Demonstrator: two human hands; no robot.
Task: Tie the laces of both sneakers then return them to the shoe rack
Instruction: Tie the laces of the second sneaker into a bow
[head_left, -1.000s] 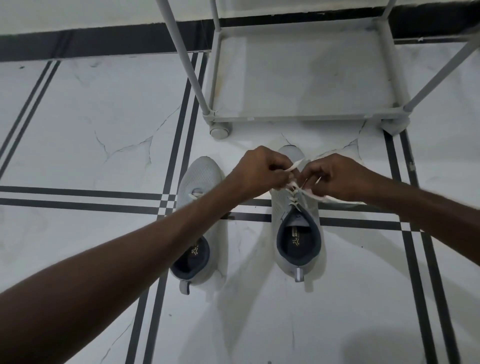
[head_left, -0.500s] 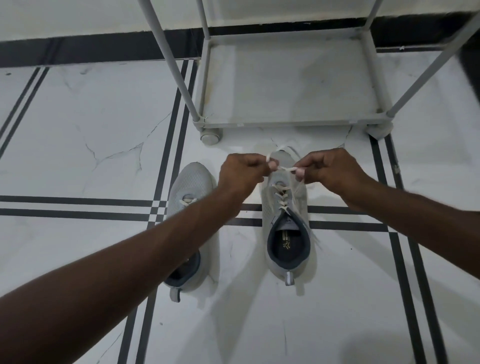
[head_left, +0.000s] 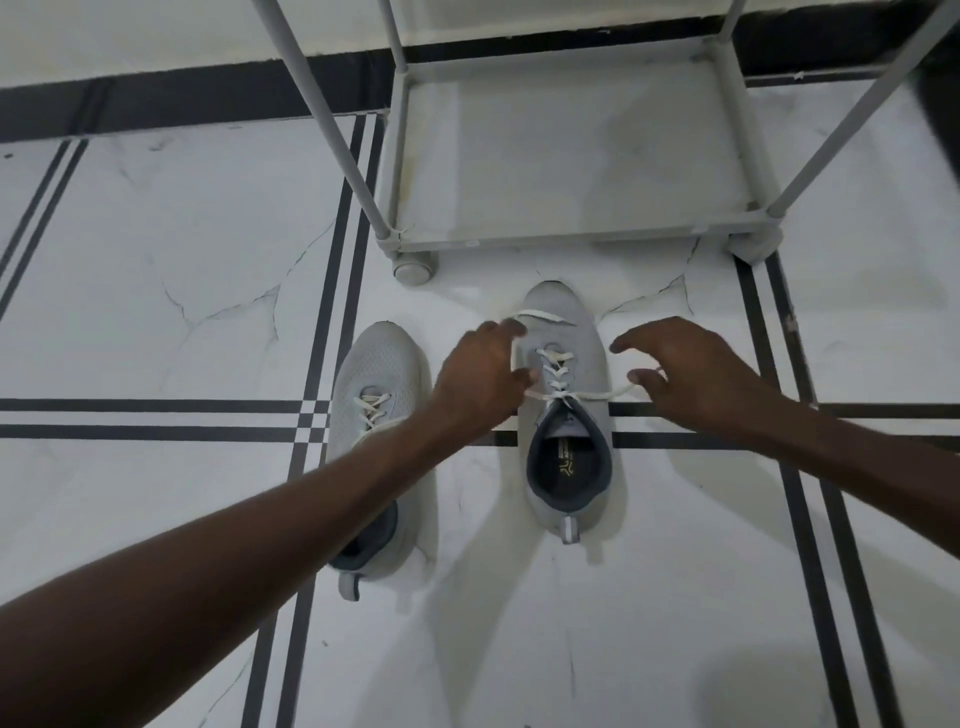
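Observation:
Two light grey sneakers stand side by side on the floor, toes toward the shoe rack (head_left: 571, 240). My left forearm partly covers the left sneaker (head_left: 376, 374), whose white laces look crossed. On the right sneaker (head_left: 566, 431), the white lace (head_left: 592, 396) runs out to both sides. My left hand (head_left: 480, 379) is at the sneaker's left side with a lace loop held between forefinger and thumb. My right hand (head_left: 696, 374) is at its right side, fingers spread, with the other lace end caught at the thumb.
The grey rack's lowest shelf lies just beyond the toes, on a small caster (head_left: 413, 270), with slanted poles (head_left: 332, 119) rising at its corners. White marble floor with black stripes (head_left: 156, 418) surrounds the sneakers. A dark skirting runs along the wall behind.
My hands were close together over the right sneaker's toe, pinching the lace. They have now moved apart to either side, drawing the lace ends outward, and my fingers have spread.

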